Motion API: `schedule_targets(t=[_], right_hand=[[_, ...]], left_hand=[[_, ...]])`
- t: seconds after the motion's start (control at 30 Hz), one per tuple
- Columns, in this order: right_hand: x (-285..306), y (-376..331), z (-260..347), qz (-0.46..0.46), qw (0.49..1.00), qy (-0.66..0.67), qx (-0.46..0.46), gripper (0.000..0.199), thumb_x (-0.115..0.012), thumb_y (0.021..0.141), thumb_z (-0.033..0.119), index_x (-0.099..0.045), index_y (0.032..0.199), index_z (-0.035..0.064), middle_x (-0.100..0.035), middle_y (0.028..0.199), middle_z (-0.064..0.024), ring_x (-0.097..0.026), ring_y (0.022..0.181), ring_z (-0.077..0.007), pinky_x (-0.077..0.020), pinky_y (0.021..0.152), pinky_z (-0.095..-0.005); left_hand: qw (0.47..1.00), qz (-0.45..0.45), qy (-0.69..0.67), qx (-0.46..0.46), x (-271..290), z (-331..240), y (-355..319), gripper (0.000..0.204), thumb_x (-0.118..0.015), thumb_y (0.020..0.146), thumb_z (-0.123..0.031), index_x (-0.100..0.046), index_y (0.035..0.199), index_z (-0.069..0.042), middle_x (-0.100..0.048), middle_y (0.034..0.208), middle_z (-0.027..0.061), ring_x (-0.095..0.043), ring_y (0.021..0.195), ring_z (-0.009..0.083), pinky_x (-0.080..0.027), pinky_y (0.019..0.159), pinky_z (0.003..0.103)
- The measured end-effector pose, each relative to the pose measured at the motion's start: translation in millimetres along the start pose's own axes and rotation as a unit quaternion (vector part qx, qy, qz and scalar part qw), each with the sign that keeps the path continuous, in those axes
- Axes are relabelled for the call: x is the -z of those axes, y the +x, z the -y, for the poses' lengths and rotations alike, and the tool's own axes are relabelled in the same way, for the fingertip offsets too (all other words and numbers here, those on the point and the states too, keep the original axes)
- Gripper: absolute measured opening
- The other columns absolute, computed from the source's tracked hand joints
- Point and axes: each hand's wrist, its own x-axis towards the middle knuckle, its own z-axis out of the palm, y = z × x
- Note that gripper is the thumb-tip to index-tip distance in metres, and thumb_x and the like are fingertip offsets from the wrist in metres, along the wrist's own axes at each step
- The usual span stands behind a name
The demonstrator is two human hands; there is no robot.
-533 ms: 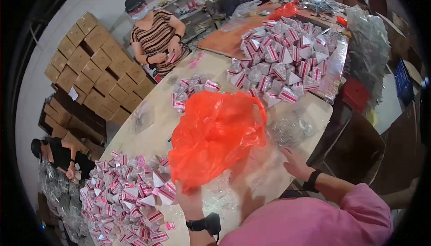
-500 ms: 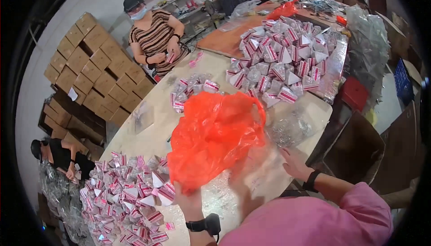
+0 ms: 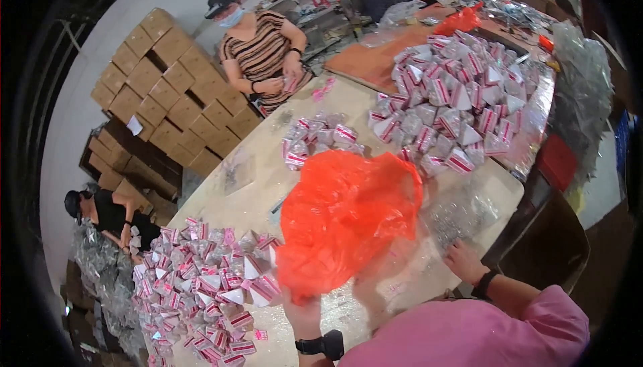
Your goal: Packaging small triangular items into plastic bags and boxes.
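Observation:
A crumpled orange-red plastic bag (image 3: 348, 219) stands puffed up over the near middle of the pale table. At its lower left corner my left hand (image 3: 303, 308) is closed on the bag's edge, the fingers mostly covered by the film. My right hand (image 3: 463, 262) lies with its fingers apart at the near edge of a clear plastic bag (image 3: 462, 214), which has many tiny shiny pieces in it. Left of the orange-red bag spreads a heap of small clear packets with pink-and-white labels (image 3: 207, 286).
Behind the bag is a small group of similar packets (image 3: 321, 136), and a large pile (image 3: 455, 92) lies farther right. An open cardboard box (image 3: 546, 236) stands beyond the right table edge. Across the table stands a person in stripes (image 3: 264, 59); another person (image 3: 110, 216) works at the left.
The whole view has shifted, so the scene sits farther right and lower. My right hand's fingers have drawn in at the clear bag. The orange-red bag looks fuller at its right side.

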Motion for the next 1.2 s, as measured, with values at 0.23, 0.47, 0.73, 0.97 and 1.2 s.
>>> schedule_targets(t=[0.23, 0.47, 0.73, 0.97, 1.2], right_hand=[[2.1, 1.4, 4.5, 0.064, 0.996, -0.005, -0.06, 0.022, -0.06, 0.072, 0.023, -0.056, 0.075, 0.0021, -0.047, 0.086, -0.0166, -0.051, 0.079, -0.0344, -0.0432, 0.067, -0.0426], [-3.0, 4.2, 0.8, 0.081, 0.994, -0.058, -0.052, 0.026, -0.061, 0.072, 0.026, -0.057, 0.08, 0.0014, -0.048, 0.089, -0.0175, -0.052, 0.077, -0.0349, -0.0444, 0.067, -0.0423], [-5.6, -3.7, -3.3, 0.051, 0.994, -0.028, 0.087, 0.018, -0.057, 0.074, 0.023, -0.058, 0.073, 0.0051, -0.051, 0.076, -0.0121, -0.05, 0.072, -0.0295, -0.0424, 0.062, -0.0408], [-2.2, -4.9, 17.1, 0.209, 0.911, -0.027, 0.356, 0.016, -0.051, 0.074, 0.023, -0.058, 0.082, 0.0119, -0.051, 0.08, -0.0067, -0.049, 0.081, -0.0245, -0.045, 0.067, -0.0365], [-69.9, 69.1, 47.6, 0.133, 0.912, 0.04, 0.385, 0.015, -0.052, 0.073, 0.025, -0.052, 0.068, 0.0102, -0.048, 0.075, -0.0057, -0.046, 0.074, -0.0242, -0.043, 0.064, -0.0355]], left_hand=[[1.0, 0.016, -0.01, 0.008, 6.4, -0.5, 2.3, 0.041, -0.048, 0.084, -0.034, -0.045, 0.116, -0.009, -0.053, 0.113, 0.0083, -0.054, 0.098, 0.0249, -0.049, 0.073, 0.039], [0.998, 0.065, 0.002, -0.007, 0.5, -8.6, 3.9, 0.042, -0.049, 0.084, -0.031, -0.044, 0.119, -0.008, -0.051, 0.117, 0.0086, -0.051, 0.104, 0.0249, -0.043, 0.085, 0.042], [0.57, -0.033, 0.54, -0.619, -66.1, -141.5, -35.3, 0.046, -0.053, 0.081, -0.02, -0.042, 0.12, 0.0, -0.052, 0.111, 0.0101, -0.051, 0.099, 0.0207, -0.041, 0.084, 0.035], [0.425, -0.049, 0.591, -0.684, -76.8, -228.6, -102.6, 0.048, -0.055, 0.078, -0.022, -0.042, 0.12, -0.004, -0.051, 0.114, 0.0115, -0.05, 0.1, 0.0215, -0.038, 0.087, 0.038], [0.322, -0.159, 0.652, -0.668, -50.3, -258.1, -146.7, 0.062, -0.061, 0.072, -0.028, -0.034, 0.126, -0.012, -0.044, 0.122, 0.013, -0.043, 0.109, 0.0212, -0.034, 0.093, 0.041]])
